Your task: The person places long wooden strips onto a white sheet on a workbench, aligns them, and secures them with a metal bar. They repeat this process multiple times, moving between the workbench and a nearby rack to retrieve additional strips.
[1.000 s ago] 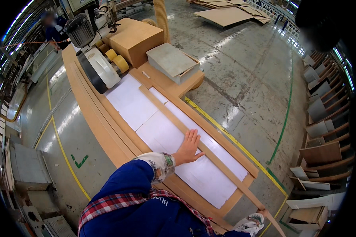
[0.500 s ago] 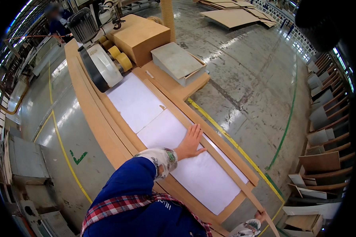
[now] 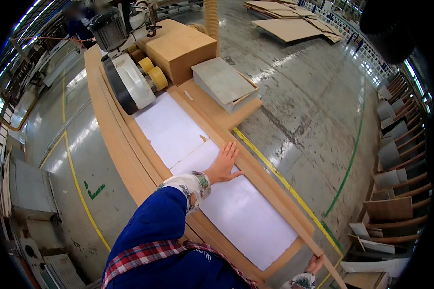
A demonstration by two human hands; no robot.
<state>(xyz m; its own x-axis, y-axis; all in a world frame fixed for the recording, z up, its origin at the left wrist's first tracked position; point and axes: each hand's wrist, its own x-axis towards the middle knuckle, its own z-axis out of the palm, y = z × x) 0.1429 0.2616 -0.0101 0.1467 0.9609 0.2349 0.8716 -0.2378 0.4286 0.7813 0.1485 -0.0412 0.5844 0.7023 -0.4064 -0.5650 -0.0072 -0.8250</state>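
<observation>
Both hands were on the work: the left hand [image 3: 223,166] lay flat and open, fingers spread, pressing on the white panel [image 3: 241,212], while the right hand [image 3: 316,264] at the lower edge was closed around the near end of a thin wooden strip [image 3: 270,190] lying along the panel's right side. Compared with a second earlier, the left hand had slid further up the panel toward the joint with the next white sheet [image 3: 171,127], which suggested the panel was being fed forward along the worktop [image 3: 115,144]. Ahead stood the feeder machine [image 3: 130,82] with yellow rollers [image 3: 153,72], a brown box [image 3: 181,48] and a grey slab [image 3: 224,82] just beside the panel's path. Board racks [image 3: 395,159] lined the right.
</observation>
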